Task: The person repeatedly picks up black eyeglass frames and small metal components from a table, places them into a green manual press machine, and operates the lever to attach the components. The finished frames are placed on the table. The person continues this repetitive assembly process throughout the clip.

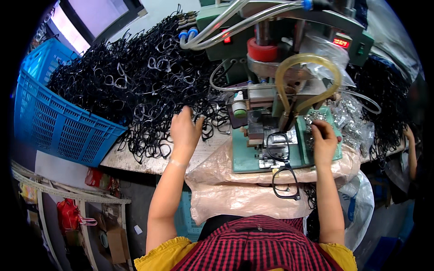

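Note:
My left hand (pixel 184 131) is over the near side of a heap of black eyeglass frames (pixel 149 86). Its fingers point away from me, the thumb stands apart, and I see nothing held in it. At the right, my right hand (pixel 324 142) has thumb and fingers bent together over small shiny metal parts (pixel 314 117) in a green tray (pixel 337 128); whatever is pinched there is too small to make out. Between the hands, one black eyeglass frame (pixel 285 183) sits in the metal fixture of a green press machine (pixel 242 156), one rim hanging over the near edge.
A blue crate (pixel 68 117) lies tilted at the left. A yellowish looped hose (pixel 312 58) rises above the fixture. Pinkish plastic sheeting (pixel 244 198) covers the table's near edge. Bags of small parts (pixel 355 117) and another person's hand (pixel 409 135) are at the right.

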